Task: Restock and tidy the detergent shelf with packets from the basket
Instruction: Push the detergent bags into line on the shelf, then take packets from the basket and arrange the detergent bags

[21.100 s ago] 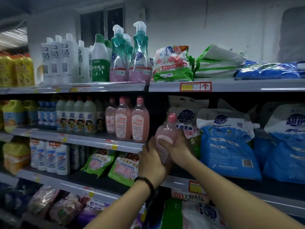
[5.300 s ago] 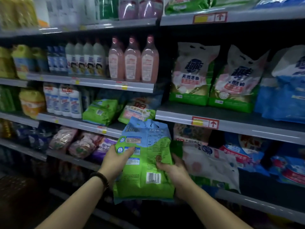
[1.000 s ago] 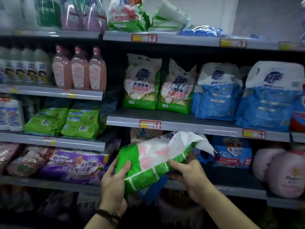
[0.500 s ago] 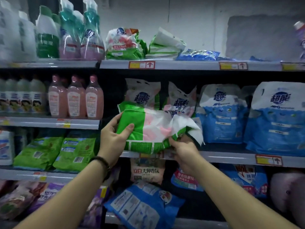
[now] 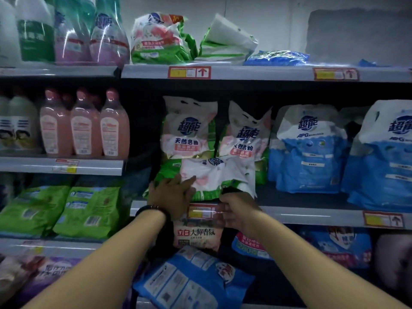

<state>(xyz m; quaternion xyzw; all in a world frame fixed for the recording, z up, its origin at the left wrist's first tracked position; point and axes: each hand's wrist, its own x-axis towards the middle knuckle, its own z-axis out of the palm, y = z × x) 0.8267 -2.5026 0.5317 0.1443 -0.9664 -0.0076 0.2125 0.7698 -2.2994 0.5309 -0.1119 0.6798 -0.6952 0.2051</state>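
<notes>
A green and white detergent packet (image 5: 218, 175) lies on its side on the middle shelf (image 5: 301, 214), right in front of two upright packets of the same kind (image 5: 189, 130) (image 5: 245, 134). My left hand (image 5: 171, 192) rests on the packet's left end, its fingers stretched over the wrapper. My right hand (image 5: 236, 210) is at the shelf's front edge, fingers curled at the packet's lower right edge. The basket is not in view.
Big blue and white packets (image 5: 310, 148) (image 5: 383, 161) stand to the right on the same shelf. Pink bottles (image 5: 84, 128) and green packets (image 5: 87, 210) fill the left bay. More packets (image 5: 158, 39) lie on the top shelf. A blue packet (image 5: 191, 282) juts out below my arms.
The packet went from the air in front of the shelf onto the middle shelf. My left hand flattened on it and my right hand dropped to its front edge.
</notes>
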